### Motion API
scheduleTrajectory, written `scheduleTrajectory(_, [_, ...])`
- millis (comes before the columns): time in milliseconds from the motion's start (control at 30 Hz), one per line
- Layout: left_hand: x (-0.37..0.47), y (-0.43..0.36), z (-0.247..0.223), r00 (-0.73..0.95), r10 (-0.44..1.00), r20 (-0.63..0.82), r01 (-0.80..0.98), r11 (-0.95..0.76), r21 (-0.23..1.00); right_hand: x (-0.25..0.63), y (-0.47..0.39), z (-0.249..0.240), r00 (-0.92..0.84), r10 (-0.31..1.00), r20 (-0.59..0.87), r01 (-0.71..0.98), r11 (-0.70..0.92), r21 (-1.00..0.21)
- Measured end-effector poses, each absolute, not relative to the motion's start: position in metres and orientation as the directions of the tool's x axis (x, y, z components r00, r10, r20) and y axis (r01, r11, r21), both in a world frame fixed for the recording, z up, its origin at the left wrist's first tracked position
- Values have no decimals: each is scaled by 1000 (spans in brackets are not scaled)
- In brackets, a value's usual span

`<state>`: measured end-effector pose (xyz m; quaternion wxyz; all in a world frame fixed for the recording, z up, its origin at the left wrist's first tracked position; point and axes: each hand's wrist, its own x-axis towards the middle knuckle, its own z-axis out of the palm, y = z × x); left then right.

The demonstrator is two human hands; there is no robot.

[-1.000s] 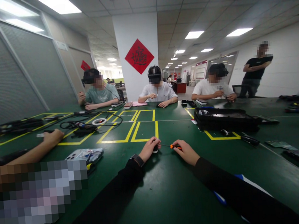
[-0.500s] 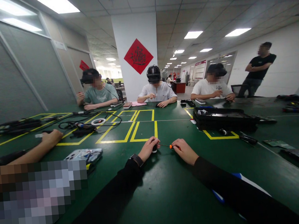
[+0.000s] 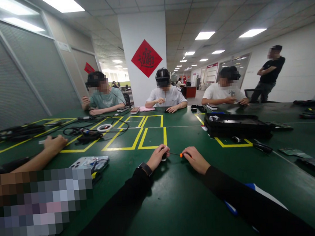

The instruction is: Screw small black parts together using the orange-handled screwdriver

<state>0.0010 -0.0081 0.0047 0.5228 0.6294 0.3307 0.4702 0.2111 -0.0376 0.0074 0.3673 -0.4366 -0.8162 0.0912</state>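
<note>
In the head view my left hand [image 3: 158,157] closes around a small dark piece with a whitish lower end [image 3: 164,156], low over the green table. Its kind is partly hidden by my fingers. My right hand [image 3: 195,158] grips a screwdriver [image 3: 181,155] by its orange and dark handle. The thin shaft lies nearly level and points left, its tip reaching the small dark piece; whether it sits in a screw is too small to tell.
A black plastic tray-like housing [image 3: 235,123] stands to the right, with a black-handled tool [image 3: 262,146] before it. Cables [image 3: 85,133] and a white ring [image 3: 104,127] lie left among yellow tape outlines. A co-worker's arm [image 3: 36,156] reaches in from the left; several people sit opposite.
Both hands and the screwdriver hold almost the same pose. The whole view has shifted very slightly.
</note>
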Motion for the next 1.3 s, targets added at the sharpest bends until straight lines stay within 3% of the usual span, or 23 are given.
scheduleTrajectory(200, [2,-7,4,323,910,258,-76,-246,966,211,-37,7,-384,753,534,643,633,-431])
scheduleTrajectory(533, [3,-10,8,324,919,224,-60,-216,974,210,-40,5,-336,816,471,649,562,-512])
scheduleTrajectory(767, [4,-13,9,323,913,249,-83,-234,969,211,-42,8,-380,788,485,654,599,-461])
scheduleTrajectory(1033, [3,-16,14,331,898,290,-55,-289,956,211,-41,5,-361,810,461,643,575,-507])
scheduleTrajectory(1300, [2,-14,9,300,924,236,-116,-210,971,212,-41,11,-405,777,483,641,617,-456])
